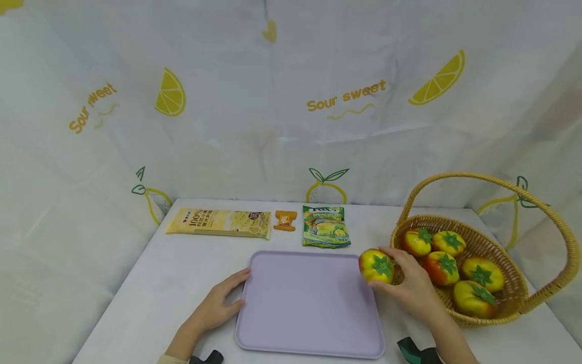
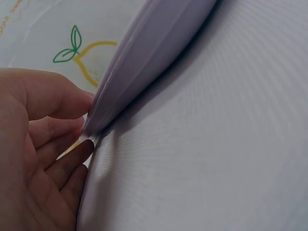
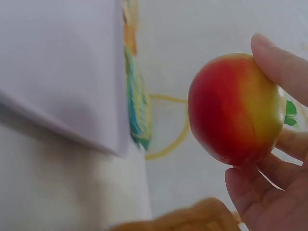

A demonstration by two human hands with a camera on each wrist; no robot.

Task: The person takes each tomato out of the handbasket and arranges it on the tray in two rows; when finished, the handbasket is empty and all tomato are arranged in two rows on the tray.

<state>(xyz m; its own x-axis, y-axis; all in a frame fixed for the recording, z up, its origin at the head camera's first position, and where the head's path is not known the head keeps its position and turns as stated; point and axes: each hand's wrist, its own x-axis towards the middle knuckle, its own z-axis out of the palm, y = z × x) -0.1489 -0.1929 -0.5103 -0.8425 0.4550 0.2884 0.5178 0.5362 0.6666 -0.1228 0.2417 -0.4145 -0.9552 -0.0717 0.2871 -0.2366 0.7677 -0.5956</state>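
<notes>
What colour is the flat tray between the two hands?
The tray is plain pale lilac, no pattern; the head view shows it best.

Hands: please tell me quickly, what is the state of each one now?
Left hand: open, fingers resting against the flat lilac plastic tray.
Right hand: holding a round red-yellow toy tomato.

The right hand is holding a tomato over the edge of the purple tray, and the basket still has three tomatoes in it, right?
Not quite. The head view shows five tomatoes in the wicker basket, not three. The rest is right: the right hand holds a tomato over the edge of the purple tray.
</notes>
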